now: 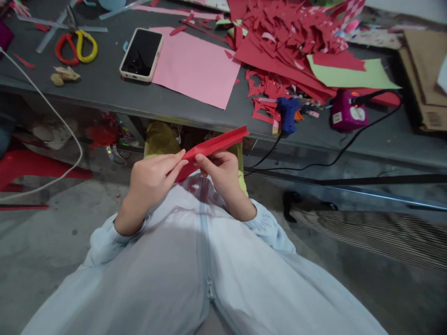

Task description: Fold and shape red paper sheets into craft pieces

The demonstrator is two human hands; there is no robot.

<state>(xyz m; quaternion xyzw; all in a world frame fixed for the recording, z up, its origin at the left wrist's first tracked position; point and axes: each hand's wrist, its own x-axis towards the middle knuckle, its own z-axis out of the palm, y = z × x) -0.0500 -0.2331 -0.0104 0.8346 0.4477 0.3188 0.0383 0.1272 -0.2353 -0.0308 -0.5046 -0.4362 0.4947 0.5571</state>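
Both hands hold a folded strip of red paper (223, 141) above my lap, in front of the table edge. My left hand (153, 179) pinches its left end between thumb and fingertips. Farther along, my right hand (223, 172) grips the strip, thumb on top and fingers curled beneath. The strip slants up to the right, with a crease along its length. Below my left fingertips a lower part of the red paper shows, partly hidden by the hands. Nearest on the table lies a pink paper sheet (199, 70).
On the grey table (101, 88) are a phone (142, 53), scissors (77, 44) with red and yellow handles, and a heap of red paper cuttings (286, 32). A blue glue gun (288, 114) sits at the front edge, near a purple plug block (349, 111). A white cable (52, 107) hangs left.
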